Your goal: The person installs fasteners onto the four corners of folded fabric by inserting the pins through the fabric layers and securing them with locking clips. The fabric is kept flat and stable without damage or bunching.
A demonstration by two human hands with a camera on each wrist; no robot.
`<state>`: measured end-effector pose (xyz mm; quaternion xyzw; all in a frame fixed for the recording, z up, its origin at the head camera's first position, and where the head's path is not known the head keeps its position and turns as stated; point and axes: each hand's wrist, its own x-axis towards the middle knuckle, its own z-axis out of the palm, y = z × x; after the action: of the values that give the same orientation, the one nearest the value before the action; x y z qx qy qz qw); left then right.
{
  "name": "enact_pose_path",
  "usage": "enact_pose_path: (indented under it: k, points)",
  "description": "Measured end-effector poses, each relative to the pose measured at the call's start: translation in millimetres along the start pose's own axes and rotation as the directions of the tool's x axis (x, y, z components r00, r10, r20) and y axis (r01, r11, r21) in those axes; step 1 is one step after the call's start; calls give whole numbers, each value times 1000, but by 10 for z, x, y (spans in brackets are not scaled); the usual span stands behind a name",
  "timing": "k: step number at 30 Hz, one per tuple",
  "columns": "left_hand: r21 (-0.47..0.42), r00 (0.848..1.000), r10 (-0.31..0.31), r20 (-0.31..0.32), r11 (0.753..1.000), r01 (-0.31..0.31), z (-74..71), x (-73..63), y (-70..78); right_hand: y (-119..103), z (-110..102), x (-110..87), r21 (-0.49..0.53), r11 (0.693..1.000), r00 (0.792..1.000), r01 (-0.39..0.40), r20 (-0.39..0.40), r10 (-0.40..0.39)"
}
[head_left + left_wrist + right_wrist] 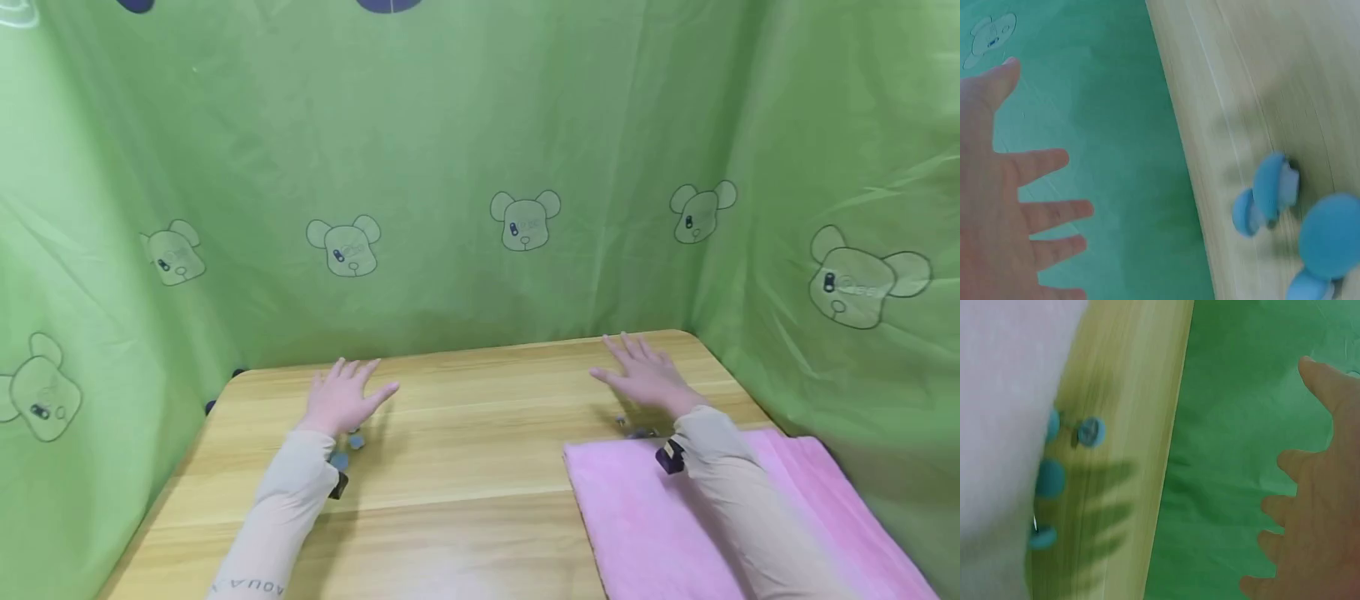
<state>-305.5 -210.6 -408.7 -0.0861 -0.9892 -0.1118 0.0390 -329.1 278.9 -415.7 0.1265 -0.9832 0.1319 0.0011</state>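
Observation:
Over the left part of the wooden table (465, 425), my left hand (341, 402) is held with its fingers straight and spread, holding nothing. Small blue mushroom-shaped pieces (1332, 236) with domed caps and pale stems lie in pairs on the wood close to that wrist. On the far right side, my right hand (647, 379) is likewise spread flat in the air and grips nothing. Beneath its wrist sit several similar small blue round-capped pieces (1091, 432), partly hidden by the sleeve (1010, 444) in the right wrist view.
A folded pink towel (622, 508) lies at the front right of the table, under my right forearm. Green curtains (450, 125) printed with bear heads hang behind the table and along both sides. Each wrist carries a small black camera (671, 457).

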Motion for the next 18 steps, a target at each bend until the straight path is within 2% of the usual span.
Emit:
enact_pose_path:
  k: [2, 5, 7, 10, 14, 16, 18]
  points:
    - [15, 999, 41, -30, 999, -40, 25, 19, 61, 31, -52, -55, 19, 1000, 1000, 15, -10, -14]
    - [-10, 993, 95, -64, 995, -96, 67, 45, 161, 97, -130, -137, 50, 999, 1000, 16, -14, -15]
    - [-66, 990, 122, -74, 990, -126, 97, 55, 236, 160, -174, -189, 56, 998, 1000, 1, -8, -1]
    - [-210, 989, 132, -68, 967, -143, 149, 66, 368, 290, -227, -265, 51, 998, 999, -33, 5, 33]
    - [-395, 989, 146, -36, 907, -149, 243, 87, 559, 529, -262, -383, 76, 996, 999, -39, 11, 39]
    - [-469, 984, 174, -20, 868, -163, 299, 94, 651, 662, -266, -454, 73, 997, 1000, -30, 9, 29]
    - [-548, 979, 204, 8, 820, -167, 366, 95, 737, 792, -267, -525, 68, 998, 1000, -9, 3, 9]
